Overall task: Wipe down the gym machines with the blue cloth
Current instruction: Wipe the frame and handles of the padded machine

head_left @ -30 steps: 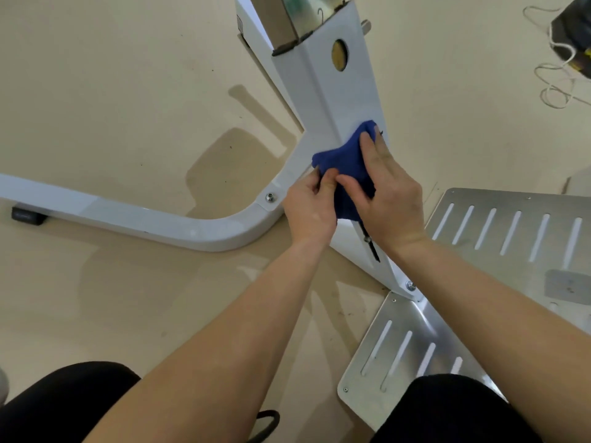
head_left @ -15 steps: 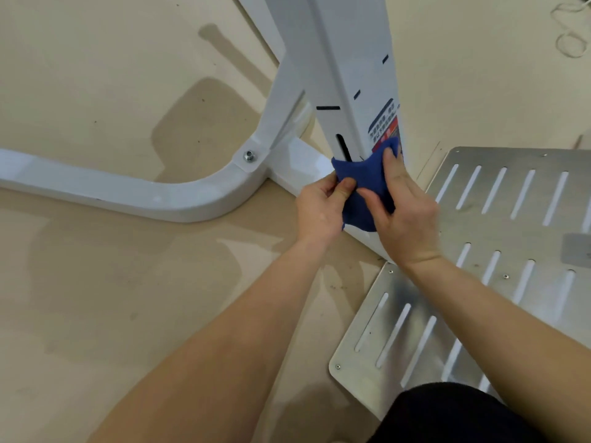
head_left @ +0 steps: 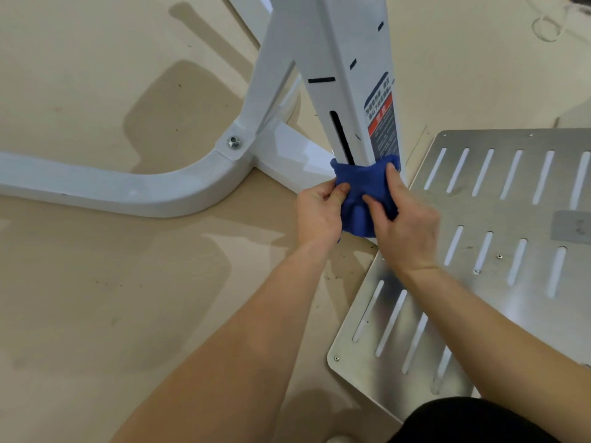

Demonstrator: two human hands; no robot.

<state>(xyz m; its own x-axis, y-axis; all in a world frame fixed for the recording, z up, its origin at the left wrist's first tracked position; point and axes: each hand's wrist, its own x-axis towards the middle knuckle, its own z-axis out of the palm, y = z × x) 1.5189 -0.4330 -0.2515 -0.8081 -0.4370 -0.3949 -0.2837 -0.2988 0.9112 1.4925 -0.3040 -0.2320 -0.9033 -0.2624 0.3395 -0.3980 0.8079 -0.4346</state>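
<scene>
Floor point(head_left: 80, 91): pale beige sheeting, with soft shadows and a few dark specks.
Base tube point(head_left: 112, 190): white, lying on the floor. It runs in from the left edge and curves up toward the machine's foot.
Bolt point(head_left: 233, 142): silver, set in the white bracket where a slanted brace meets the base tube.
Left hand point(head_left: 316, 215): fingers curled, thumb and fingertips pinching the cloth's left edge.
Upright post point(head_left: 345, 75): white, rising out of the top of the view. It has a long dark slot point(head_left: 342, 135) on its near face.
Blue cloth point(head_left: 361, 187): bunched around the bottom of the post and held between the two hands — it covers the slot's lower end.
Warning label point(head_left: 382, 123): dark with a red band, on the post's right face. Its bottom edge is hidden by the cloth and its print is too small to read.
Right hand point(head_left: 406, 222): thumb pinching the cloth's middle, forefinger stretched up over the cloth's right side against the post. Both hands hide the post's foot.
Slotted plate point(head_left: 527, 215): brushed metal, flat on the floor just right of the post — the right forearm crosses its near corner.
Cord point(head_left: 545, 25): thin, pale, looped on the floor at top right, well apart.
Knee point(head_left: 473, 423): in black fabric, overlapping the plate's near edge.
</scene>
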